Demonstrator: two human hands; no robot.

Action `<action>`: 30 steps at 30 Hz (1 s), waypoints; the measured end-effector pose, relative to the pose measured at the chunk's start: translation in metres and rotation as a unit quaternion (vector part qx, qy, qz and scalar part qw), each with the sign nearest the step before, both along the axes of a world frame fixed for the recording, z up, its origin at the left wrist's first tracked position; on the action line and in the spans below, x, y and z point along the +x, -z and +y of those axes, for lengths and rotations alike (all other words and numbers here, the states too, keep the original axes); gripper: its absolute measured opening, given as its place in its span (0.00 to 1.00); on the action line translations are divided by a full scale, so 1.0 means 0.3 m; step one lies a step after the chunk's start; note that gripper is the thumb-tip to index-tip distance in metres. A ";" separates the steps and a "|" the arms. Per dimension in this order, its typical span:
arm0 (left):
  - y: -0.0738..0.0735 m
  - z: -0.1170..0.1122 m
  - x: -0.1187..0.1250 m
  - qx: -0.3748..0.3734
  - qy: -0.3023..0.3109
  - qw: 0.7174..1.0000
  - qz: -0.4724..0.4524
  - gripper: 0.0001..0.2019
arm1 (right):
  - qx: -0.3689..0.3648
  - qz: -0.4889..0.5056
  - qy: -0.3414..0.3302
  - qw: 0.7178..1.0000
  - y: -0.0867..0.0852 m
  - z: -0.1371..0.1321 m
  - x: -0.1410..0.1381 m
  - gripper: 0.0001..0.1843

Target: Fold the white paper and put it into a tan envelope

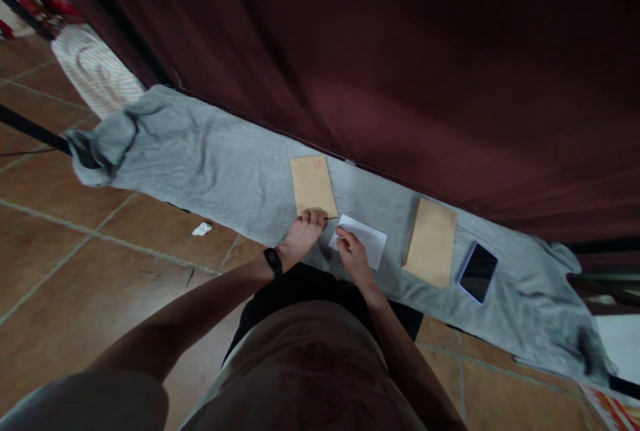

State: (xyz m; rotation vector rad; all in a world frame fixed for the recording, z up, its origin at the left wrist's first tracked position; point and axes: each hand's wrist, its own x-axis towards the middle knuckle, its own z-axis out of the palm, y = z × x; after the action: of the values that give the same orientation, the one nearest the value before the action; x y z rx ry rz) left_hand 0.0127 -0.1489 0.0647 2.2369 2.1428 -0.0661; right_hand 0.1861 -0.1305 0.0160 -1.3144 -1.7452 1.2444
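Note:
A brown paper envelope (pixel 315 184) with small red print lies on a grey cloth. At its near end is my left hand (pixel 309 227), its fingers curled over the edge and gripping the envelope. A thin dark line shows at that edge beside the fingertips; I cannot make out what it is. Just to the right, a white sheet of paper (pixel 373 239) lies at a slant. My right hand (pixel 353 254) is over its left part, fingers bent and closed on the paper, their undersides hidden. A black watch band (pixel 273 262) circles my left wrist.
Further right lie a second brown envelope (pixel 433 241) and a phone (pixel 478 272) with a pale purple case. The grey cloth (pixel 235 164) covers a long narrow bench before a dark red curtain (pixel 400 71). A crumpled white scrap (pixel 203 229) is on the tiled floor.

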 end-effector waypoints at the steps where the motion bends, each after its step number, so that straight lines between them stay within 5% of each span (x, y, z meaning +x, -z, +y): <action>1: -0.009 -0.001 -0.004 0.001 0.011 1.000 0.001 0.18 | -0.014 0.013 0.009 1.000 -0.001 0.001 -0.004 0.19; 8: -0.092 -0.043 0.060 0.029 0.043 0.996 -0.070 0.20 | -0.215 0.215 0.053 0.951 -0.048 0.033 -0.105 0.25; 14: -0.076 -0.078 0.105 0.021 0.064 0.992 -0.103 0.17 | -0.151 0.199 0.069 0.966 -0.053 0.039 -0.087 0.10; 19: -0.060 -0.070 0.091 0.054 0.123 0.977 -0.165 0.17 | -0.137 0.168 0.097 0.972 -0.033 0.041 -0.040 0.14; 22: -0.073 -0.026 0.043 0.087 0.148 0.967 -0.189 0.31 | -0.141 0.171 0.102 0.970 -0.047 0.054 -0.014 0.13; 26: -0.072 0.080 -0.069 -0.001 0.230 0.964 -0.137 0.56 | -0.167 0.211 0.052 0.962 -0.087 0.068 0.041 0.12; 30: -0.042 0.173 -0.130 -0.081 0.288 0.948 -0.107 0.61 | -0.179 0.206 0.040 0.961 -0.113 0.067 0.109 0.11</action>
State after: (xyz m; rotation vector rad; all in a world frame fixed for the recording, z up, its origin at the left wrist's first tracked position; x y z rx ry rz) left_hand -0.0263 -0.0971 0.0774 2.5439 1.2765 -0.0144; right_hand 0.2189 -0.1104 0.0498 -1.1913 -1.2016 1.7016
